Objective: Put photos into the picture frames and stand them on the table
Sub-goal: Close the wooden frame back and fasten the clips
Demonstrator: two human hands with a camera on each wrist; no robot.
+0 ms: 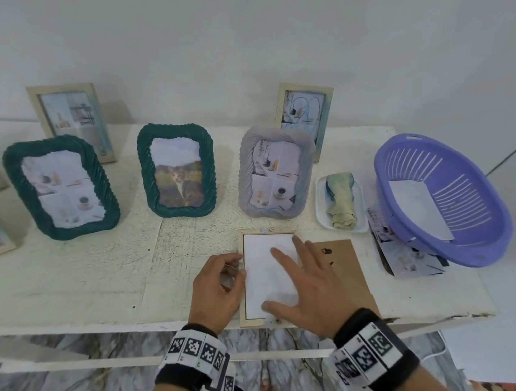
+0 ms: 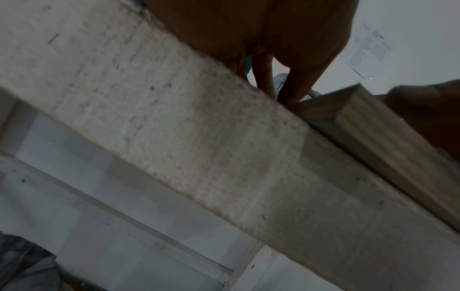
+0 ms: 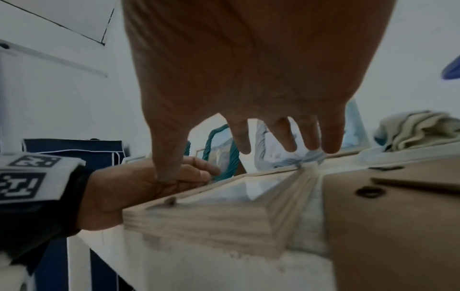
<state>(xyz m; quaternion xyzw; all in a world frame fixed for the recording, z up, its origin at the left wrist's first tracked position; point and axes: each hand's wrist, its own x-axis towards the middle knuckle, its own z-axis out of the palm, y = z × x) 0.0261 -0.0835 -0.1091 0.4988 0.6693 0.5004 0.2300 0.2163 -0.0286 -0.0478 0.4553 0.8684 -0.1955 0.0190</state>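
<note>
A light wooden picture frame (image 1: 244, 312) lies face down at the table's front edge, with a photo (image 1: 258, 260) in it, white back up. My left hand (image 1: 220, 284) is at the frame's left side, its curled fingers and thumb gripping that edge. My right hand (image 1: 302, 277) lies spread and flat over the photo. A brown backing board (image 1: 347, 269) lies flat just right of the frame. In the right wrist view the frame (image 3: 199, 218) fills the foreground, with the board (image 3: 385, 226) beside it and the left hand (image 3: 149, 187) at its far side. The left wrist view shows the frame's corner (image 2: 373, 133).
Two green woven frames (image 1: 60, 187) (image 1: 177, 169), a grey woven one (image 1: 275, 173) and several wooden frames (image 1: 73, 120) stand filled at the back. On the right are a white tray with a cloth (image 1: 340, 204), a purple basket (image 1: 442, 198) and loose photos (image 1: 410, 257).
</note>
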